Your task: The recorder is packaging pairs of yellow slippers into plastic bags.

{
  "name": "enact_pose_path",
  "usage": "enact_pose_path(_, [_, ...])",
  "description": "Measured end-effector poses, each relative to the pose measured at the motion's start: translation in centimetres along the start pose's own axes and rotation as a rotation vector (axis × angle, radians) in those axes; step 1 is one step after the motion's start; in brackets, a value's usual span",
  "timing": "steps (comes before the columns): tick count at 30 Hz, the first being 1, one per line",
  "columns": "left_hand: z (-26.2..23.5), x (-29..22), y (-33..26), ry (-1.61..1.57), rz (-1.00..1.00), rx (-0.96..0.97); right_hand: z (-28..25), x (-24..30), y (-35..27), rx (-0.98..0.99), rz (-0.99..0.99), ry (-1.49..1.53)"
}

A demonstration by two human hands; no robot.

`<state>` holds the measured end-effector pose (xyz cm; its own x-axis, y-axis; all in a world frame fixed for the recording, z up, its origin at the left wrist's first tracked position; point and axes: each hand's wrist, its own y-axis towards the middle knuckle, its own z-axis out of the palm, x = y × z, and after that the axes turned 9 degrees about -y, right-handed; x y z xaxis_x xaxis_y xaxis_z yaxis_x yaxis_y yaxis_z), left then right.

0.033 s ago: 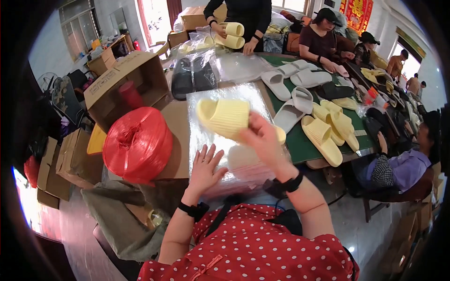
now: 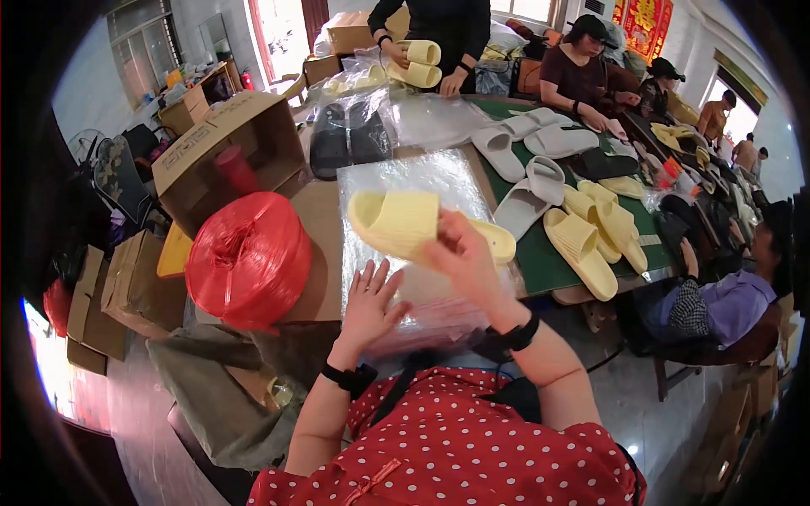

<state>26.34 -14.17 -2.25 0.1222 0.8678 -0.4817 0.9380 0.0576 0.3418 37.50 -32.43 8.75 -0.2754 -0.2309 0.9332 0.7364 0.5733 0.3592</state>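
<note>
My right hand [image 2: 462,261] is closed on a pale yellow slide sandal [image 2: 396,221], raised over a stack of clear plastic bags [image 2: 413,175]. The sandal's rounded toe points left and its ribbed strap faces me. Beyond my fingers shows a yellow heel end [image 2: 498,243]; whether it belongs to the same sandal or a second one, I cannot tell. My left hand [image 2: 371,308] rests with spread fingers on the near left part of the bags, below the sandal, holding nothing.
Left of the bags sit a big roll of red plastic twine [image 2: 249,261] and an open cardboard box [image 2: 228,160]. Bagged black slides [image 2: 350,139] lie behind. Grey slides [image 2: 523,207] and yellow slides [image 2: 580,253] cover the green tabletop at right. Several other people work around the table.
The yellow sandal in my right hand has dipped lower and shifted slightly left, and more of the yellow heel end shows. My left hand stays in place.
</note>
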Motion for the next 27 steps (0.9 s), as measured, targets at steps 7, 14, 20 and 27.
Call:
enact_pose_path(7, [-0.3, 0.3, -0.2, 0.042, -0.012, 0.013, 3.0, -6.6, -2.3, 0.034, 0.055, -0.394])
enact_pose_path(14, [0.1, 0.4, -0.4, 0.042, -0.011, 0.03, 0.1, -6.7, -2.4, 0.025, 0.131, -0.487])
enact_pose_path(20, [0.4, 0.6, -0.6, 0.041, 0.024, -0.005, -1.5, -6.6, -2.6, 0.045, -0.001, -0.624])
enact_pose_path(27, [0.1, 0.5, -0.8, 0.055, 0.024, -0.014, -8.3, -6.7, -0.3, -0.212, -0.14, -1.174])
